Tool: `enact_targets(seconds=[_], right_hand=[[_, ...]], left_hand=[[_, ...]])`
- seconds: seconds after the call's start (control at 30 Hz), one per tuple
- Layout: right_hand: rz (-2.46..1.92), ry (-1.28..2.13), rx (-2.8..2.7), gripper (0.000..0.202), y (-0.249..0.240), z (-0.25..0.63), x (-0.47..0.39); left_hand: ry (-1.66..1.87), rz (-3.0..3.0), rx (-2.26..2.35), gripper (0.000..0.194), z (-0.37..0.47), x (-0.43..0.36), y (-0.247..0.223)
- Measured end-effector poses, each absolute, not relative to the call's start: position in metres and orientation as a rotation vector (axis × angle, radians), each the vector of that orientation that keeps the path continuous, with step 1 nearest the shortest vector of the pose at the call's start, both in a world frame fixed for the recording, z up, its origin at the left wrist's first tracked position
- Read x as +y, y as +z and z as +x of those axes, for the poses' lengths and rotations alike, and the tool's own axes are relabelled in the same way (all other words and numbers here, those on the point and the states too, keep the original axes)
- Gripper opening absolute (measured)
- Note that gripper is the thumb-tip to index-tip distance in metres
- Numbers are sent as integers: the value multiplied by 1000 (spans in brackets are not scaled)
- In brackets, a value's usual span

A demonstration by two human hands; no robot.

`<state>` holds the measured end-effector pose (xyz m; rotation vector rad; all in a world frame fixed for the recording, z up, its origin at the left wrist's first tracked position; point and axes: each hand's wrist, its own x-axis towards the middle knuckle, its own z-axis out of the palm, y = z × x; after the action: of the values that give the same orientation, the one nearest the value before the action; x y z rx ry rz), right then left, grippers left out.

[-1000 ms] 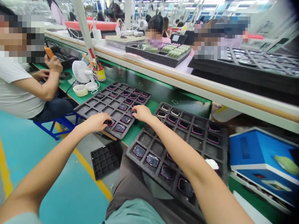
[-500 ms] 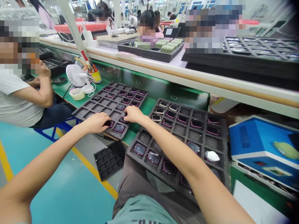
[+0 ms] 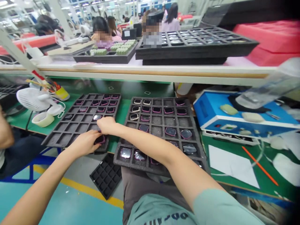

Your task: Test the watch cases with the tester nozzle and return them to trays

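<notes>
A dark foam tray (image 3: 81, 127) with square pockets lies left of centre, several pockets holding purple-framed smartwatch cases with dark glass. My left hand (image 3: 84, 143) is at the tray's near right corner, its thumb and fingers closed around the edges of a purple watch case (image 3: 100, 139). Just beyond it my right hand (image 3: 106, 125) reaches across from the right, fingers curled down over the right-hand column. What its fingertips hold, if anything, is hidden. A watch case with shiny glass (image 3: 97, 117) shows beside its knuckles. My right forearm passes over a second foam tray (image 3: 168, 121) of watch cases.
A white fan (image 3: 32, 98), tape roll (image 3: 42, 119) and pen cup (image 3: 62, 93) stand at left. At right are a blue machine (image 3: 215, 112), white paper (image 3: 231, 162) and an orange stick (image 3: 260, 165). A shelf (image 3: 164, 73) crosses above. A black tray (image 3: 107, 176) sits below the bench.
The view has turned to the right, bringing the blue machine and paper further in. My left hand has shifted onto the corner watch case; my right hand stays over the left tray's right side.
</notes>
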<state>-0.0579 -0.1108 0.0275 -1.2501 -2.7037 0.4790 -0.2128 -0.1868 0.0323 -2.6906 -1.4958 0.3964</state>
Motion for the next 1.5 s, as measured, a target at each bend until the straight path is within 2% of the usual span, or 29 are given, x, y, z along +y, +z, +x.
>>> enact_targets(seconds=[0.2, 0.47, 0.57, 0.73, 0.83, 0.93, 1.07, 1.27, 1.37, 1.5], right_hand=[[-1304, 429, -2564, 29, 49, 2, -79], [-1925, 147, -2348, 32, 53, 225, -34], [-2081, 142, -2311, 31, 37, 271, -34], [-2109, 132, -2303, 41, 18, 277, -33], [-2079, 100, -2291, 41, 25, 284, -39], [-2069, 75, -2278, 42, 39, 309, -58], [-2108, 141, -2343, 51, 46, 340, -95], [-2220, 232, -2482, 58, 21, 336, -127], [-2208, 206, -2484, 54, 13, 329, -135], [-2138, 247, -2491, 34, 10, 330, -144]], left_hand=[[280, -2709, -1627, 54, -218, -180, 24], [-83, -2814, -1672, 52, -232, -170, 26], [-274, -2786, -1594, 53, -197, -141, 45], [-288, -2875, -1296, 47, -42, -56, 62], [-217, -2917, -1252, 40, 49, -5, 52], [-99, -2944, -1249, 38, 99, 29, 36], [-19, -2979, -1249, 45, 116, 54, 17], [-42, -3029, -1260, 51, 114, 54, 3], [-103, -3042, -1243, 50, 109, 44, 9], [-236, -3077, -1097, 54, 103, 6, 17]])
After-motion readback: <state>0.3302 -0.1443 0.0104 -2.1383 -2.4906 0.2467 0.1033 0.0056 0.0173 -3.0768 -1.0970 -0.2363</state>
